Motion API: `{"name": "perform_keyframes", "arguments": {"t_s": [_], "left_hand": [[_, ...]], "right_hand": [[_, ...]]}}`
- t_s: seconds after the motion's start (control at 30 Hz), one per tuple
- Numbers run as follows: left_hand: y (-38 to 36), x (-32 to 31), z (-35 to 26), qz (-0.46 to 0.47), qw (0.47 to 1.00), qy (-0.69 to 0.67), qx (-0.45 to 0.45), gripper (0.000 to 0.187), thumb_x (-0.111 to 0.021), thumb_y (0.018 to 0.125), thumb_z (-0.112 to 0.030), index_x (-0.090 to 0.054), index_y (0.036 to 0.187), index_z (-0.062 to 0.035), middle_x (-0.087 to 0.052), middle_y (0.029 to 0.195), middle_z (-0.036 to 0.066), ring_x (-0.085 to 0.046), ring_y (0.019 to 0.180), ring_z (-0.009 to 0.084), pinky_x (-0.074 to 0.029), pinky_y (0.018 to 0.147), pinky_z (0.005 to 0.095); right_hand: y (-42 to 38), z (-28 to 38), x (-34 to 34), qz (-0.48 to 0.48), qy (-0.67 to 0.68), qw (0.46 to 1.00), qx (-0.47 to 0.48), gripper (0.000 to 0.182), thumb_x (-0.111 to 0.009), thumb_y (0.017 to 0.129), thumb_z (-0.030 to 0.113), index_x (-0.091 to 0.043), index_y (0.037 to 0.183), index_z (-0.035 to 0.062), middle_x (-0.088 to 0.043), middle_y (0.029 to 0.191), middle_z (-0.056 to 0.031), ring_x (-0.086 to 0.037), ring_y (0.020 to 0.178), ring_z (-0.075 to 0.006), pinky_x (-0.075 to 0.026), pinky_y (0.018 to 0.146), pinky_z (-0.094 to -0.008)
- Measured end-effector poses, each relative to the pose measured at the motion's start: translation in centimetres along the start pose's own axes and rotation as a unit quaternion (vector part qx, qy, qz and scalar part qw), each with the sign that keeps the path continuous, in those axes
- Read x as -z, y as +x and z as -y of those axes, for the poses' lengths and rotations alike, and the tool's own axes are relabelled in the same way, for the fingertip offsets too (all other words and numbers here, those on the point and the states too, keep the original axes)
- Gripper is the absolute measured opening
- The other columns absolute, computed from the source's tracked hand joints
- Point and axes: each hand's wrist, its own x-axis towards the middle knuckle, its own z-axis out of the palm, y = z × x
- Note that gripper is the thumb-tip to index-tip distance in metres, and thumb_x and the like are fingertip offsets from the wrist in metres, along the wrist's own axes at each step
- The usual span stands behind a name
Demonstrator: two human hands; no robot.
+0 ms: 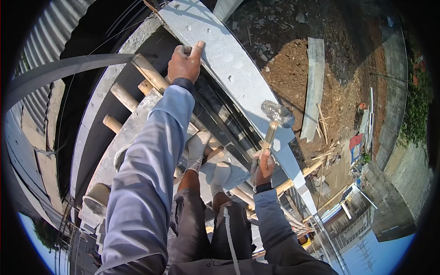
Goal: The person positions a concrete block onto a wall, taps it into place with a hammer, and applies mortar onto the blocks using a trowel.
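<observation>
My right hand (262,167) is wrapped round the wooden handle of a club hammer (270,133). The hammer's dusty grey head overlaps the near edge of a long pale concrete beam (238,75) in this view. Farther up and to the left, my left hand (184,63) is closed beside the same beam, fingers curled and thumb pointing up. What those fingers hold, if anything, is hidden. Below the hands, my two feet in pale socks (221,174) stand beside a dark gap along the beam.
Bamboo poles (123,97) stick out at the left, near a curved grey strip (73,64) and a bucket (97,200). Far below on the right lies brown soil (288,68) with a long board (314,87). Corrugated sheeting (55,27) stands at upper left.
</observation>
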Motion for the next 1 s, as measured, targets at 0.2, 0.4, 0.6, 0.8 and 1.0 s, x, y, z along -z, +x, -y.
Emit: {"name": "perform_keyframes", "arguments": {"t_s": [0.2, 0.4, 0.6, 0.8, 1.0], "left_hand": [[-0.5, 0.3, -0.2, 0.037, 0.999, -0.001, 0.033, 0.060, -0.059, 0.078, -0.064, -0.065, 0.093, -0.0060, -0.070, 0.088, 0.013, -0.067, 0.086, 0.0280, -0.050, 0.079, 0.0371], [-0.4, 0.5, 0.0, 0.006, 1.000, 0.021, -0.022, 0.063, -0.060, 0.079, -0.061, -0.066, 0.088, 0.0012, -0.068, 0.085, 0.017, -0.066, 0.085, 0.0285, -0.049, 0.080, 0.0354], [-1.2, 3.6, 2.8, 0.075, 0.992, 0.097, -0.033, 0.062, -0.055, 0.083, -0.062, -0.066, 0.091, -0.0015, -0.066, 0.089, 0.021, -0.064, 0.091, 0.0322, -0.047, 0.081, 0.0376], [-8.2, 17.4, 8.6, 0.003, 0.996, 0.078, -0.045, 0.049, -0.053, 0.090, -0.049, -0.065, 0.098, -0.0017, -0.066, 0.090, 0.020, -0.064, 0.088, 0.0339, -0.048, 0.077, 0.0387], [-20.8, 28.8, 18.8, -0.170, 0.979, 0.100, 0.053, 0.047, -0.052, 0.092, -0.044, -0.062, 0.105, -0.0001, -0.065, 0.100, 0.020, -0.063, 0.095, 0.0328, -0.047, 0.084, 0.0370]], "right_hand": [[-0.1, -0.6, 0.4, -0.032, -0.082, 0.994, 0.062, 0.050, -0.040, 0.097, 0.045, -0.059, 0.082, 0.0017, -0.056, 0.068, -0.0122, -0.057, 0.066, -0.0278, -0.043, 0.063, -0.0382], [-0.1, 2.7, 0.3, -0.039, -0.112, 0.980, 0.160, 0.039, -0.056, 0.091, 0.039, -0.063, 0.093, 0.0006, -0.061, 0.075, -0.0125, -0.057, 0.069, -0.0242, -0.046, 0.068, -0.0356], [0.7, 1.7, 1.1, 0.002, -0.117, 0.989, 0.089, 0.042, -0.067, 0.085, 0.031, -0.061, 0.105, -0.0051, -0.066, 0.088, -0.0138, -0.060, 0.078, -0.0235, -0.047, 0.075, -0.0346], [0.9, 1.2, 0.4, -0.006, -0.065, 0.987, 0.149, 0.039, -0.067, 0.084, 0.031, -0.061, 0.097, -0.0046, -0.063, 0.081, -0.0161, -0.059, 0.074, -0.0252, -0.046, 0.071, -0.0373], [-0.8, -0.3, 1.7, 0.005, -0.167, 0.967, 0.191, 0.036, -0.066, 0.083, 0.030, -0.059, 0.090, -0.0044, -0.063, 0.081, -0.0228, -0.060, 0.077, -0.0386, -0.046, 0.072, -0.0426]]}}
